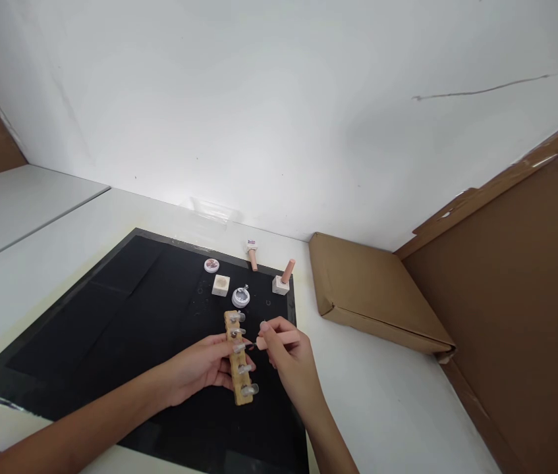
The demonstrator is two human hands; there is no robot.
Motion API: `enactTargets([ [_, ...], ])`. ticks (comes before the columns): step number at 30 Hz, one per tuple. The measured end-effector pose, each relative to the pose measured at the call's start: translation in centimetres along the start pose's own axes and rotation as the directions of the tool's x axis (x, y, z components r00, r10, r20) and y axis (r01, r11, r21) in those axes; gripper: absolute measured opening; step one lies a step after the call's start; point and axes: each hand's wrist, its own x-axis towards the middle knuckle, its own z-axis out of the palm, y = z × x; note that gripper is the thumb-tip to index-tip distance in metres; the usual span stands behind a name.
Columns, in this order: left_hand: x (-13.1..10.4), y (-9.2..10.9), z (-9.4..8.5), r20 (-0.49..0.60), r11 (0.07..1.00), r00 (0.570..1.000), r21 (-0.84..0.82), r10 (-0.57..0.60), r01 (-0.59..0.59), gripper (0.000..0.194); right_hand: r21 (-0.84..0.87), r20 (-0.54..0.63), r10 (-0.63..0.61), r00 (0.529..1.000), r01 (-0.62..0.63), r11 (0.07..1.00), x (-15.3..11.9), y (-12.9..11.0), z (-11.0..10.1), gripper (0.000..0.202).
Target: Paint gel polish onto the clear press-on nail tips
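Note:
My left hand (pixel 209 365) grips a wooden nail tip stand (pixel 240 388) by its middle and holds it tilted above the black mat. Several clear false nails (pixel 249 390) sit in a row along the stand. In my right hand (pixel 286 349), pinched between thumb and fingers, is a nail polish brush (pixel 279 339) with a peach handle. Its dark tip points left and is at or very near the middle false nail; I cannot tell whether they touch. Beyond the stand are a small open jar with a silvery top (pixel 240 297) and a pale square block or bottle (pixel 221 285).
A polish bottle with a peach cap (pixel 281 285) stands at the mat's far right corner. Another bottle (pixel 252 253) lies across the far edge beside a small round pot (pixel 211 265). The black mat (pixel 85 316) covers the white table. A cardboard box (pixel 377 289) lies right.

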Motion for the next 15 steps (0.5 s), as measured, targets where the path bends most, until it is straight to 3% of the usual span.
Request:
enactTargets([
  [15,0.02,-0.10,-0.14,-0.016,1.000,1.000,0.000,-0.007,0.007,0.038,0.024,-0.051,-0.060,0.997,0.061,0.998,-0.10,0.32,-0.32,0.043],
])
